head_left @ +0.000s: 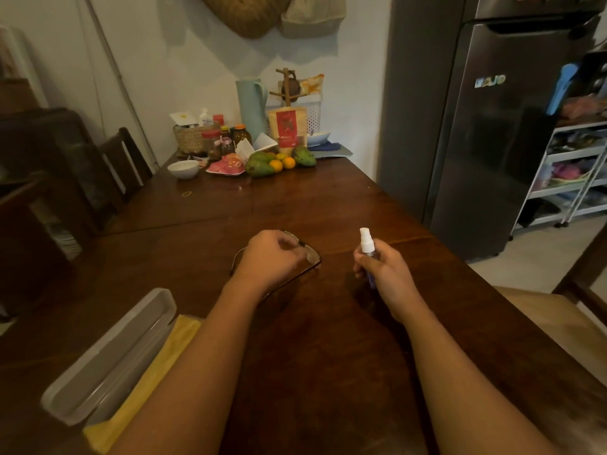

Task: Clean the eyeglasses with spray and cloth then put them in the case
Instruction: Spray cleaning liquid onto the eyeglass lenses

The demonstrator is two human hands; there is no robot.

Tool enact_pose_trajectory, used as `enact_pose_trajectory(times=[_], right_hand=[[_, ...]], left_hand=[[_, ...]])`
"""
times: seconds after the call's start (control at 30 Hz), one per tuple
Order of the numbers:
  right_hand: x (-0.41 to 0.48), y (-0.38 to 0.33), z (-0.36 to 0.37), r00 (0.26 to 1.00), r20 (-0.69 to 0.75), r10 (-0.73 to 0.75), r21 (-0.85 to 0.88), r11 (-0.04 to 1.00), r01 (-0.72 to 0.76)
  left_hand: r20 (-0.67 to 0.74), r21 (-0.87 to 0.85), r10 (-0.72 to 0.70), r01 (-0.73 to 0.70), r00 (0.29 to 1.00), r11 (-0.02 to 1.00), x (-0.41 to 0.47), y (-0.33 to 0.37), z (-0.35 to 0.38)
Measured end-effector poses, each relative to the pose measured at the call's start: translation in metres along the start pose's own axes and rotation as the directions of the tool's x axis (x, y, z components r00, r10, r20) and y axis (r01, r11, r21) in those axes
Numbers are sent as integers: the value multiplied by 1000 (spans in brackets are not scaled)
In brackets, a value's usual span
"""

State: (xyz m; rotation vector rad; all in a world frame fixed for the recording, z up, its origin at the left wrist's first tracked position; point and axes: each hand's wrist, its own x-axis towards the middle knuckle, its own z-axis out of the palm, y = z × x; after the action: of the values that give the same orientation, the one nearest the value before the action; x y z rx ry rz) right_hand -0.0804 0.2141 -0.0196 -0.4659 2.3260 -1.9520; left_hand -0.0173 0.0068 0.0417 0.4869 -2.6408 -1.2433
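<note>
A dark wooden table (328, 356) fills a dim kitchen. Nearest, at the left, the open case (108, 356) lies with the yellow cloth (154, 366) touching its side. Further in, the left hand (272, 257) curls over the glasses (312, 256), gripping the frame; whether they rest on the wood I cannot tell. Just beside, the right hand (384, 274) grips the spray (366, 244) upright. This looks like the spraying step, with wiping not yet begun. The next move calls for aiming at a lens and pressing the pump, then fetching the cloth. Fruit (262, 165) sits at the far end.
</note>
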Motion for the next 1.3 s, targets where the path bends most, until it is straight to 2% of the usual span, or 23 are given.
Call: enact_pose_trajectory(times=[0.23, 0.33, 0.43, 0.57, 0.63, 0.9, 1.07, 1.3], right_hand=[[5, 7, 1, 1000, 0, 3, 34, 999, -3], [7, 8, 1, 1000, 4, -6, 35, 999, 6], [8, 10, 2, 1000, 2, -8, 42, 999, 7], [8, 10, 2, 1000, 3, -13, 34, 999, 13], [6, 9, 2, 999, 5, -35, 37, 999, 35], [4, 4, 2, 993, 64, -98, 68, 993, 94], [0, -3, 4, 994, 71, -88, 101, 992, 80], [-4, -9, 6, 995, 49, -92, 131, 988, 85]], left_hand=[[-29, 267, -168, 170, 985, 949, 41, 25, 21], [-14, 322, -209, 203, 978, 925, 46, 25, 26], [-21, 266, -226, 223, 974, 938, 49, 22, 29], [-16, 90, -245, 245, 969, 965, 50, 21, 29], [-6, 63, -216, 216, 976, 974, 50, 20, 28], [28, 132, 106, -109, 994, 985, 11, 20, 11], [6, 23, 168, -168, 986, 985, -14, 10, -4], [-34, -26, 254, -255, 967, 967, -22, -4, -1]])
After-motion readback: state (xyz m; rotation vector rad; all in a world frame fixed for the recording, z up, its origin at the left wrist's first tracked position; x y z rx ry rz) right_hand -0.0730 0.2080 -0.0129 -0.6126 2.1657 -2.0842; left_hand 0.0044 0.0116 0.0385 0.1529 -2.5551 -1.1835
